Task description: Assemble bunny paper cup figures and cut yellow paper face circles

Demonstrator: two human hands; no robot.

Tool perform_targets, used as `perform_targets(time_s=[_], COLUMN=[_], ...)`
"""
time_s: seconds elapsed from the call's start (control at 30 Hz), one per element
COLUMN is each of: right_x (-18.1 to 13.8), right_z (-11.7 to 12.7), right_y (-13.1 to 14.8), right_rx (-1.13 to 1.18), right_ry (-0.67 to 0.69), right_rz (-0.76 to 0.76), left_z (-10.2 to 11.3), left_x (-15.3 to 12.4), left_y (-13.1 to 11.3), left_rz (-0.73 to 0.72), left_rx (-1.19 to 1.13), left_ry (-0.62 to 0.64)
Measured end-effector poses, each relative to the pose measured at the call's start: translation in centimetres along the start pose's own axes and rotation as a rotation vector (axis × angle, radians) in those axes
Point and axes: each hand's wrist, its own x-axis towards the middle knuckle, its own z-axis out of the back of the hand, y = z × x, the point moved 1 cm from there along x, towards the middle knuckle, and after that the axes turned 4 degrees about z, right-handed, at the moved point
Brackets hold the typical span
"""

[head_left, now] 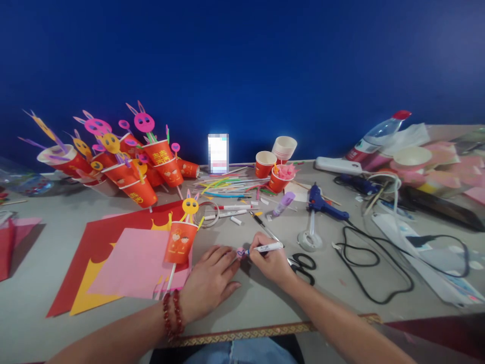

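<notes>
On the desk (261, 309) in the head view, the flattened left hand (210, 277) steadies a small pink piece (241, 252) at its fingertips while the right hand (271, 263) grips a marker (270, 247), whose line could skew if the piece slips.

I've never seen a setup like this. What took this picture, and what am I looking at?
There is no robot, just a person working bare-handed. The single picture comes from a camera worn on the head, looking forward and down. The left hand lies palm down on the table, fingertips by a small pink piece. The right hand holds a white marker, its tip at that piece. Around them are pink paper, a blue glue gun, scissors and a red cup with a yellow rabbit face.
</notes>
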Motion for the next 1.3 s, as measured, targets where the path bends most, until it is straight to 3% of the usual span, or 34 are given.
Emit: perform_targets(time_s=[1.3], right_x=[0.03], right_z=[0.01], right_y=[0.27], right_rx=[0.008], right_ry=[-0.006], right_rz=[0.038], left_z=[0.01], left_x=[-0.01], left_y=[-0.01], left_rz=[0.005], left_rx=[0.000], left_ry=[-0.006])
